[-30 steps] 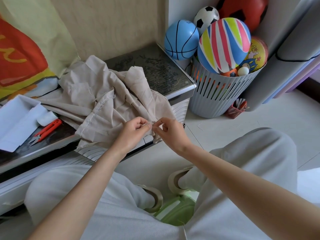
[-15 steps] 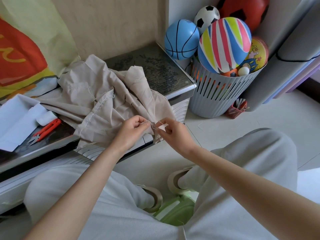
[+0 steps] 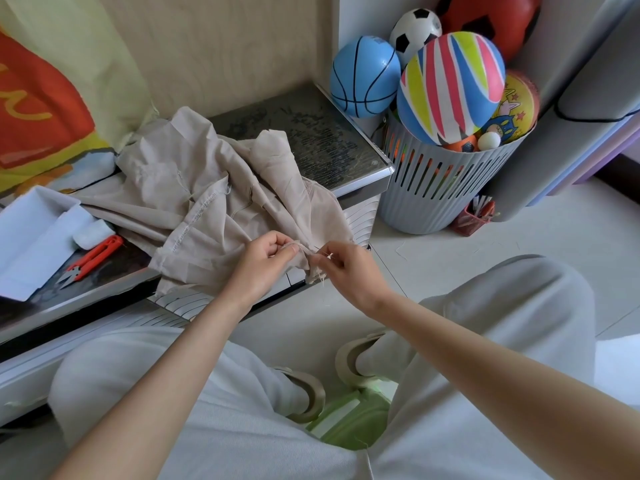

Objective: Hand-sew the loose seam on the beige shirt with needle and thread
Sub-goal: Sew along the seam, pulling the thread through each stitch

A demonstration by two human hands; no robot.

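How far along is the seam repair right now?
Done: the shirt lies on the table with its edge drawn up; finished stitches are too small to count. In hand: the left hand pinches that edge while the right hand pinches the needle at the fabric, apparently mid-stitch. Left: the remaining stitches, then probably knotting off; the snips lie unused on the table.
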